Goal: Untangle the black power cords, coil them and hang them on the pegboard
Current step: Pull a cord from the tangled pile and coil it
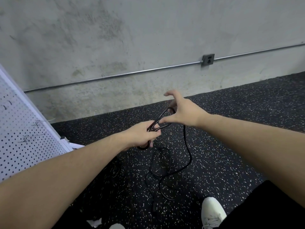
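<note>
Bare concrete wall (148,30) fills the far half of the head view; a metal conduit (132,72) runs along it to a grey outlet box (208,59) at far right. Below it lies black rubber floor (231,146) flecked with white.

At the left edge I see a white pegboard (19,138) tilted across the frame, carrying several small hooks (24,139). Its lower corner sits near my left forearm. Open floor extends right of the pegboard to the wall's base and to the right edge. A white shoe (212,212) stands at the near edge, right of centre.

My left hand (142,134) grips a bundle of loops of the black power cord (188,152), fingers curled round the strands; one loop shows below the palm. My right hand (183,113) is just beyond it, fingers spread wide and lightly bent, thumb tip touching the strand where it leaves the left hand. A loop of cord arcs up between thumb and forefinger. From there the cord hangs down to the floor, where its slack lies in loose loops between my arms, a plug end near the shoe.
</note>
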